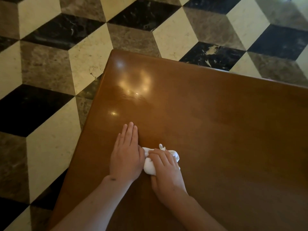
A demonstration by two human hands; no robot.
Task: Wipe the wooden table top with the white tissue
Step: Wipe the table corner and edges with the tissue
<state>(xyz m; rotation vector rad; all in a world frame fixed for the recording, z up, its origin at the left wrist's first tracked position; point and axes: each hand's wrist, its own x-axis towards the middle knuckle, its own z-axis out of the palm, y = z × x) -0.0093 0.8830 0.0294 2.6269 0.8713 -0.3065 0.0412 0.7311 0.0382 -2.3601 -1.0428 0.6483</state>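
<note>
Near the front-left part of the wooden table (208,114), the right hand (166,172) curls round the bunched white tissue (149,167) — pressing it to the wood. Just beside it, touching, the left hand (127,154) lies flat, fingers straight and together. Open tabletop stretches away to the right and beyond — that's likely where the next stroke goes.

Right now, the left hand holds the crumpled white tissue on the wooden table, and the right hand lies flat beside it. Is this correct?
Not quite: the hands are swapped. In the head view the right hand holds the crumpled white tissue on the wooden table, and the left hand lies flat beside it, fingers straight.
</note>
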